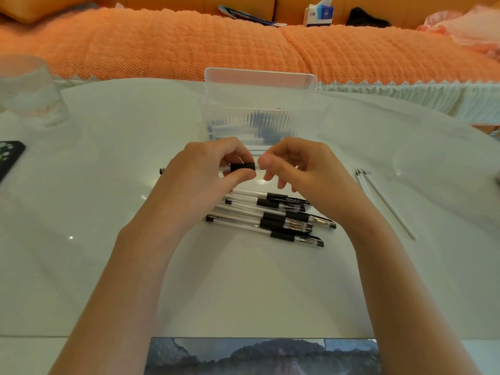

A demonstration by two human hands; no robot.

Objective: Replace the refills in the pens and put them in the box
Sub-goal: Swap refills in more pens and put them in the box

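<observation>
My left hand (205, 171) grips a clear pen with a black rubber grip (242, 167), held level above the table. My right hand (300, 169) pinches the pen's tip end with thumb and forefinger. Just behind both hands stands a clear plastic box (259, 115) with its lid up; dark pens show through its ribbed wall. Below my hands several capped black-and-clear pens (273, 220) lie in a loose pile on the white table. To the right, three thin white refills (378, 196) lie side by side.
A clear glass (29, 90) stands at the far left, with a dark phone (9, 158) at the left edge. An orange sofa (189, 44) runs behind the table, with a tissue box (319, 13) on it. A dark picture (262, 355) lies at the near edge.
</observation>
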